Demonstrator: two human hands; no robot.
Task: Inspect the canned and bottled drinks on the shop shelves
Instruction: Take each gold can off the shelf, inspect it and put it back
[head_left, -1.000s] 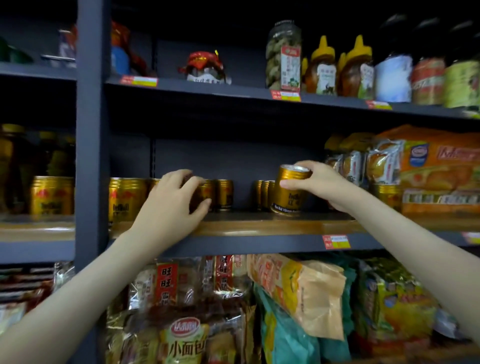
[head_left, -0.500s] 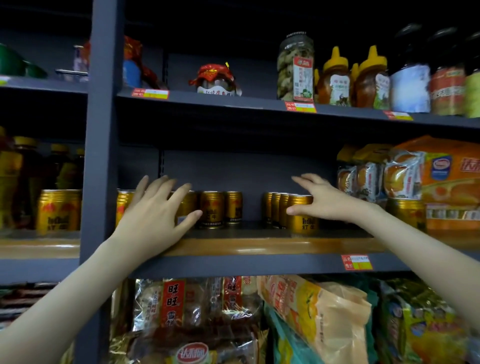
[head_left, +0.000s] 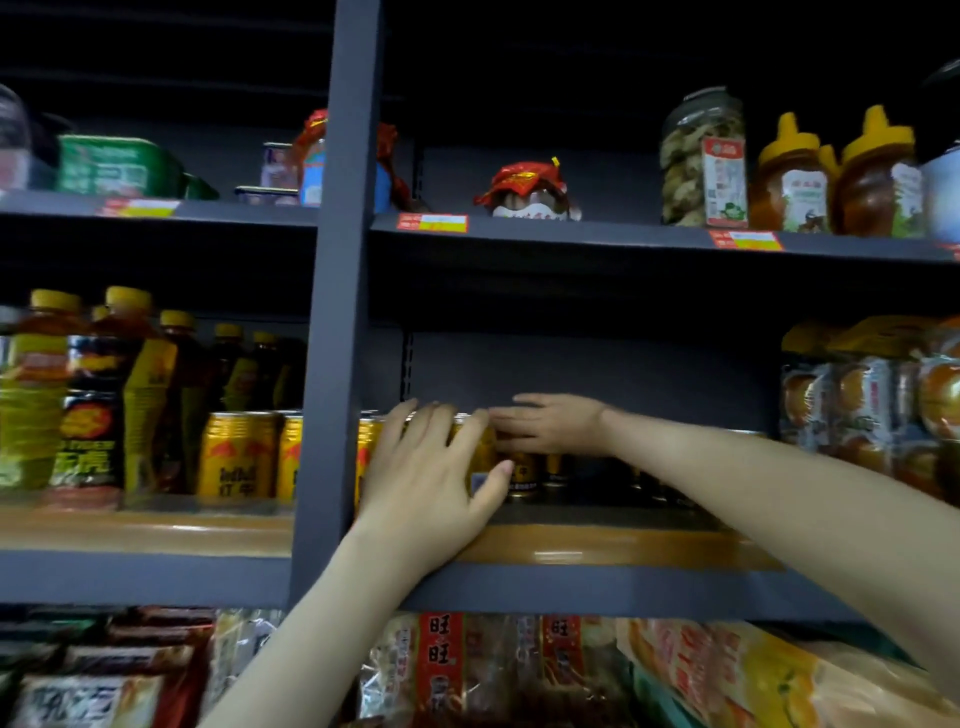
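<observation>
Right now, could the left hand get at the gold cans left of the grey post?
Probably not straight across: the grey post stands between the left hand and those gold cans. It would have to pull back and go round.

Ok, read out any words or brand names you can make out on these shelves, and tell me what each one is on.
"旺旺": red strip on the snack packet, bottom shelf.
"红牛": gold can left of the upright; blurred, so a likely reading.
"乐虎": dark bottle at far left; also only likely.
Too blurred to read: the price tags, the jar label, and the other packets.
</observation>
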